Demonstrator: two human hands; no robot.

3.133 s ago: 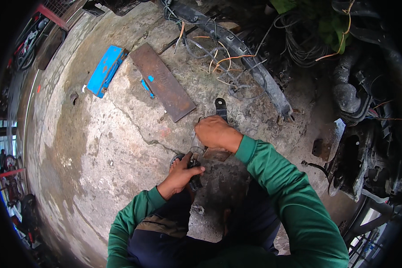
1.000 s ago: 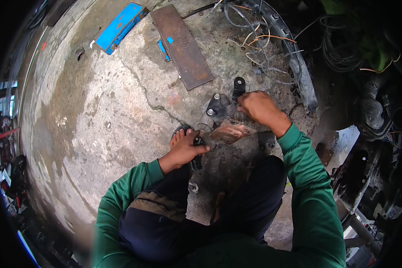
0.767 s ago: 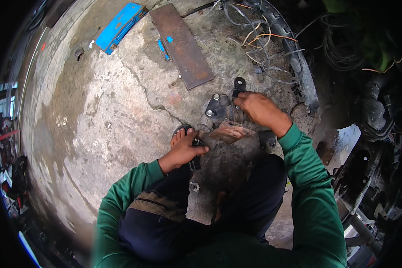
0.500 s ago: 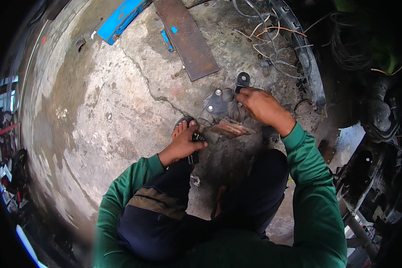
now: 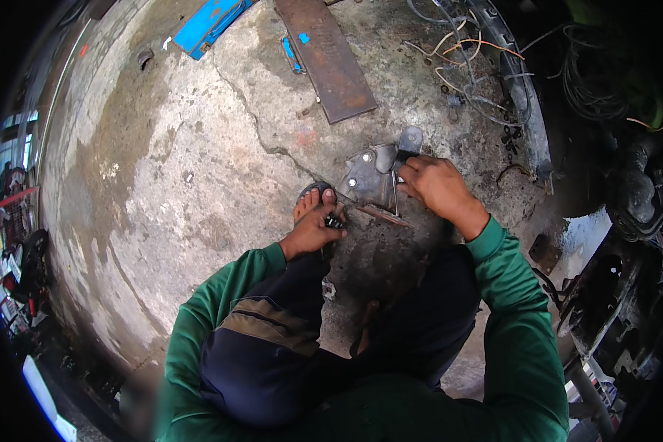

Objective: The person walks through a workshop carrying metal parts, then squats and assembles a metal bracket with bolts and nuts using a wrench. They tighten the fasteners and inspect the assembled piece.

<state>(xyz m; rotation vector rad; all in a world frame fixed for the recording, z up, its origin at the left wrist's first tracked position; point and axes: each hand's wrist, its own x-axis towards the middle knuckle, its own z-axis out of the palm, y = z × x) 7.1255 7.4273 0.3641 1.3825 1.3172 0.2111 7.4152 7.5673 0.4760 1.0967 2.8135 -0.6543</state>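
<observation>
On the concrete floor in front of me sits a grey metal bracket (image 5: 374,181) with two bright bolt heads on its face and a rounded lug (image 5: 411,138) at its far end. My right hand (image 5: 442,189) is closed on the bracket's right edge, fingertips pinched by the base of the lug. A flat brownish block (image 5: 384,216) shows edge-on at the bracket's near side. My left hand (image 5: 309,234) is curled round a small dark metal piece (image 5: 335,220), mostly hidden by the fingers, beside my sandalled foot (image 5: 315,196).
A rusty steel plate (image 5: 337,81) lies ahead, with a blue-handled piece (image 5: 292,55) beside it. A blue metal case (image 5: 208,28) is at the far left. Loose wires (image 5: 464,55) and a long metal bar (image 5: 527,110) lie to the right, near dark machine parts (image 5: 630,191).
The bracket has tilted under my right hand; its lug now looks pale grey, and the brownish block appears thinner. My left hand stays by the foot. The whole view has shifted slightly.
</observation>
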